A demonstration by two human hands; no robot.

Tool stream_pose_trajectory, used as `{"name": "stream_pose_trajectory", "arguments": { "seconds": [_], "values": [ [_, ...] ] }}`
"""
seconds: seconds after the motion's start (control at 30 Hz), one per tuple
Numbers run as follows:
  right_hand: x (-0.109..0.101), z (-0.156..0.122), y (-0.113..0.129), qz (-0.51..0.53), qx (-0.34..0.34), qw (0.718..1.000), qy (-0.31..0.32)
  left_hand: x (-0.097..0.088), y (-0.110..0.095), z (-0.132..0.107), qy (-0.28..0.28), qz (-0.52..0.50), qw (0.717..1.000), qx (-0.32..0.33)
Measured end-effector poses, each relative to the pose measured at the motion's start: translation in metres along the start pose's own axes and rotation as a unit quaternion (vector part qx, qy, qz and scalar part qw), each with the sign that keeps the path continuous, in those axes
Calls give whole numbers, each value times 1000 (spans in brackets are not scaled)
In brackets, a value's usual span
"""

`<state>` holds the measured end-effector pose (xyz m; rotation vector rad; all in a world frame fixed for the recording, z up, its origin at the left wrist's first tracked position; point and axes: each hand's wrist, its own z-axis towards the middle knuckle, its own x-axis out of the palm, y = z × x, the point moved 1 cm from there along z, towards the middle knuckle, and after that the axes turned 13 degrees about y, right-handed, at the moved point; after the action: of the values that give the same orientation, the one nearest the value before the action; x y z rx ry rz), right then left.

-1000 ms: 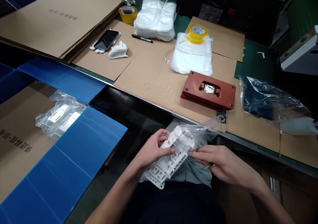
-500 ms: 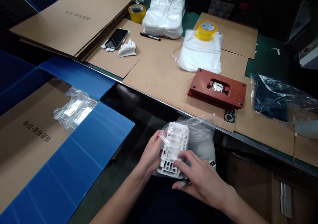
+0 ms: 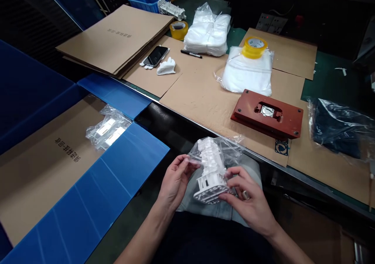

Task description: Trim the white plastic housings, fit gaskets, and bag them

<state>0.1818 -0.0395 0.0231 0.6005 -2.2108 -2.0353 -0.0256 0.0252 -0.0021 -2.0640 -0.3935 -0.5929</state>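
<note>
A white moulded plastic part [image 3: 211, 174] with a slotted, rounded end sits over my lap, its far portion inside a clear plastic bag [image 3: 231, 150]. My left hand [image 3: 176, 180] pinches the bag's edge on the left, thumb against fingers. With fingers and thumb, my right hand [image 3: 249, 195] grips the part near its slotted end, which points toward me. A ring shows on one right finger. The bag hangs loose past the part's far end, near the table edge.
On the table are a red fixture block [image 3: 268, 113], a stack of clear bags [image 3: 246, 74] under yellow tape [image 3: 254, 47], a phone [image 3: 156, 56] and a white glove [image 3: 166, 66]. Left stands a blue-walled box [image 3: 123, 170] holding bagged white parts [image 3: 109, 129].
The white part has tipped so its slotted end faces me. My right hand has moved to grip that end. My left hand now pinches the bag's edge. The view has shifted left.
</note>
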Motion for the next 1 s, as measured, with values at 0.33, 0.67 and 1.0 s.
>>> {"name": "stream_pose_trajectory", "arguments": {
  "seconds": [0.33,0.67,1.0],
  "values": [
    [13,24,-29,342,74,915,-200,15,-10,-9,65,95,993,35],
    [23,26,-33,153,101,960,-210,40,-7,-26,30,313,947,62],
    [-7,15,-33,197,163,960,-112,36,-25,-11,17,446,891,85]
  ]
}}
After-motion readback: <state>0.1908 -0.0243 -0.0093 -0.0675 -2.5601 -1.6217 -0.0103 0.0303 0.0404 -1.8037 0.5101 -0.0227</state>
